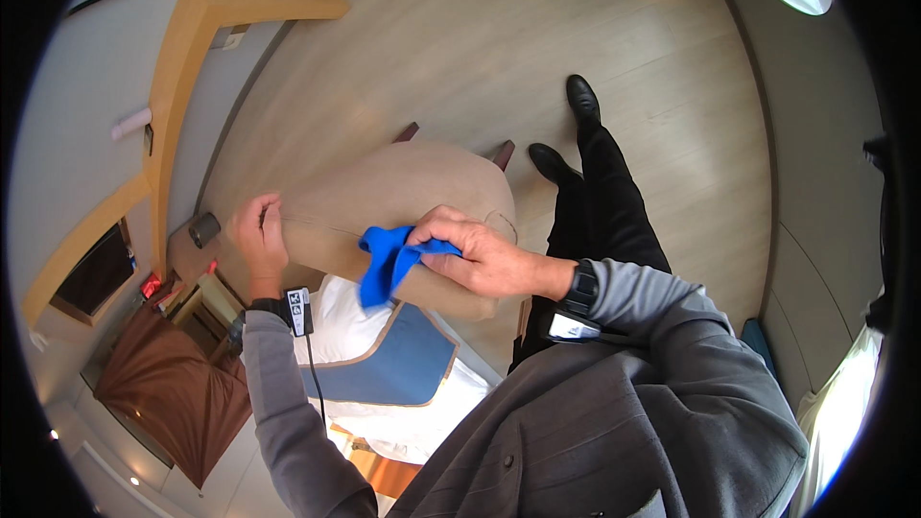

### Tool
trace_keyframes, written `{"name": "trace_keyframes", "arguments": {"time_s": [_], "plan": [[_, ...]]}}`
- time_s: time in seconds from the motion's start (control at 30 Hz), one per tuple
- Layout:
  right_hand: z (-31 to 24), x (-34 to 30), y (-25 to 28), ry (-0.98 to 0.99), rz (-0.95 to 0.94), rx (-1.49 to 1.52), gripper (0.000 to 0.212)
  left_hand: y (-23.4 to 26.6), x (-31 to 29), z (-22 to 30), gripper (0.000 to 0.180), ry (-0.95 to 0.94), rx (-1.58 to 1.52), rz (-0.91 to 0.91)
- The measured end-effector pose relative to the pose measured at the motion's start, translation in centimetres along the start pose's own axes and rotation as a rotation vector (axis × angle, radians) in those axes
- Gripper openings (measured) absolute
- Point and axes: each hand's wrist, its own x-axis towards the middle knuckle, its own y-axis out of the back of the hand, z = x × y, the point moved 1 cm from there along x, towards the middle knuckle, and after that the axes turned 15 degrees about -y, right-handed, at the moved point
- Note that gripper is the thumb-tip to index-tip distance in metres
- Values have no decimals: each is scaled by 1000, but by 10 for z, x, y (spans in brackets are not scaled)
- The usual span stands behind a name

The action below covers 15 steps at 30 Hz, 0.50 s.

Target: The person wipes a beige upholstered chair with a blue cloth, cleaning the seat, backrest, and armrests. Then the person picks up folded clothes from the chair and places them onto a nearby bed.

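Soft blue cloth bunched over a beige padded seat

The blue cloth [384,264] lies against the near part of the upholstered seat [393,182], right of the seat's left end. The right hand [480,254] pinches the cloth's right side between thumb and fingers, leaving folds loose to the left. The left hand [261,240] is at the seat's left end with its fingers curled; whether it grasps the upholstery or merely rests there, I cannot tell.

The cloth looks light, limp and hard to damage. It should fold easily, and its loose end will probably trail or bunch under the fingers. A broad gathered grip, with the folds tucked beneath the palm, would likely control it better than a pinch at one edge.

The seat looks far bulkier, probably padded over a stiff frame, and should give slightly under pressure. Its matt covering seems unlikely to be slippery. Two dark legs [504,154] show on its far side. For steadying, the firm left end near the seam looks a sensible hold; for lifting, support beneath the frame seems safer than pinching the covering.
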Motion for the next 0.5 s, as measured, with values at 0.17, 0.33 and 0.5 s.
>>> {"name": "trace_keyframes", "arguments": {"time_s": [0.17,0.33,0.5], "plan": [[99,24,17,-234,284,-69,32,-6,4,65,27,-249,128,-202],[171,29,28,-746,479,-252,36,-26,12,130,45,-484,-23,-426],[153,23,15,-362,308,-33,34,-27,27,133,60,-527,-82,-575]]}}
